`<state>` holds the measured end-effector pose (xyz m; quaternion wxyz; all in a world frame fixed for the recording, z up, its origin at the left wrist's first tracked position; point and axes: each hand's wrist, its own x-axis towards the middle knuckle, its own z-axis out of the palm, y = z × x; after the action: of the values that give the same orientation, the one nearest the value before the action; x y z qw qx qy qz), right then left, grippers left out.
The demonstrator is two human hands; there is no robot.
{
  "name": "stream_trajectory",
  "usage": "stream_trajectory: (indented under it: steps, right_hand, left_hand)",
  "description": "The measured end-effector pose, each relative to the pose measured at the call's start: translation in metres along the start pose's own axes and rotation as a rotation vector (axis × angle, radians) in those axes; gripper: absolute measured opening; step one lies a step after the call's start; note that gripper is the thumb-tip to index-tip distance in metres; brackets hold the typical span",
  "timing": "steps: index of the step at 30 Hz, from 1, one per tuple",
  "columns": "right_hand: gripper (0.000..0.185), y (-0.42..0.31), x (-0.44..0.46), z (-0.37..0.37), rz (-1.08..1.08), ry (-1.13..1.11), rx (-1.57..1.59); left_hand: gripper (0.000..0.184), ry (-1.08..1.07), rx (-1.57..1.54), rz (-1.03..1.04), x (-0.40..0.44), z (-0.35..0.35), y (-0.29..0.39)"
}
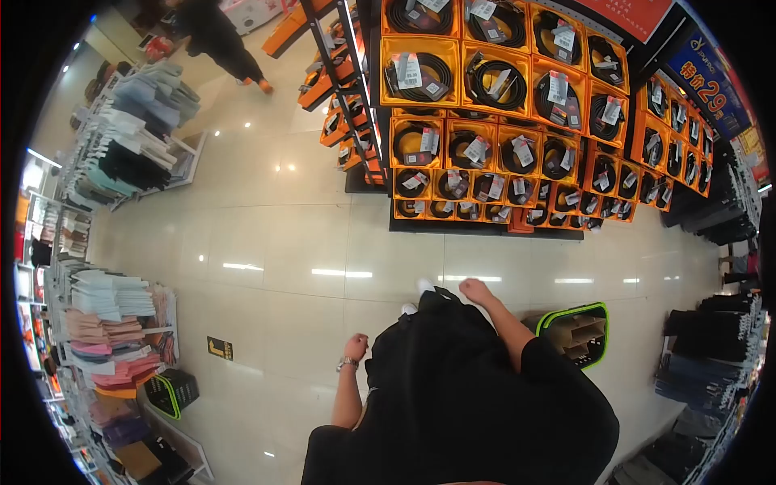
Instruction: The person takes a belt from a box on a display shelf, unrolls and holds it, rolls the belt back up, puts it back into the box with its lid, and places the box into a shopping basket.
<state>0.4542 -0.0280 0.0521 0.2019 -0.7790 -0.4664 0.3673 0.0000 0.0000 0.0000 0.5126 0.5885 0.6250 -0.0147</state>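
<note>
My left hand [356, 347] hangs at my left side, a watch or bracelet [347, 364] on its wrist. Its fingers are loosely curled and nothing shows in them. In front of my black clothing [461, 380], my right hand [475, 291] is closed like a fist, with no object visible in it. Ahead stands a display of rolled black belts [496, 83] in orange boxes [416, 71], many with white tags. Neither hand touches the display. A black basket with a green rim [605, 323], holding brown cardboard, stands on the floor by my right forearm.
Another green-rimmed basket [170, 394] stands at the left beside folded clothes [105, 323]. Hanging garments [137, 121] line the far left; dark trousers [707, 347] hang at the right. A person in black [214, 36] is at the upper left. Glossy tiled floor [283, 242] lies between.
</note>
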Motion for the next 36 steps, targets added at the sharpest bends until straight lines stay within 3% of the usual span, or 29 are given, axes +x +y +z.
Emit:
stream_trajectory:
  steps: [3, 6, 9, 13, 15, 19, 23, 29, 36]
  right_hand:
    - [0.027, -0.047, -0.003, -0.022, -0.035, 0.160, 0.182]
    - [0.018, -0.170, 0.037, -0.118, -0.333, 0.439, 0.245]
    - [0.020, -0.272, 0.049, -0.203, -0.434, 0.561, 0.243]
    - [0.020, -0.332, 0.109, -0.280, -0.715, 0.885, -0.167]
    - [0.022, -0.352, 0.133, -0.296, -0.643, 0.914, -0.288]
    - [0.032, -0.374, 0.165, -0.309, -0.429, 0.755, -0.527]
    - [0.025, -0.395, 0.175, -0.316, -0.278, 0.640, -0.692]
    - [0.024, -0.397, 0.195, -0.308, -0.266, 0.682, -0.782]
    - [0.035, -0.409, 0.145, -0.314, -0.236, 0.777, -0.631]
  left_hand:
    - [0.029, -0.011, -0.021, -0.004, -0.004, -0.025, 0.019]
    - [0.029, -0.029, -0.096, 0.094, 0.027, -0.060, 0.084]
    - [0.027, -0.007, -0.198, 0.202, 0.042, -0.089, 0.124]
    - [0.027, 0.031, -0.161, 0.313, 0.057, -0.135, 0.187]
    - [0.027, 0.044, -0.158, 0.327, 0.064, -0.156, 0.218]
    - [0.027, 0.033, -0.228, 0.395, 0.100, -0.185, 0.259]
    - [0.026, -0.015, -0.269, 0.489, 0.126, -0.198, 0.306]
    - [0.023, -0.176, -0.248, 0.563, 0.139, -0.211, 0.384]
    - [0.022, -0.314, -0.188, 0.821, 0.138, -0.251, 0.454]
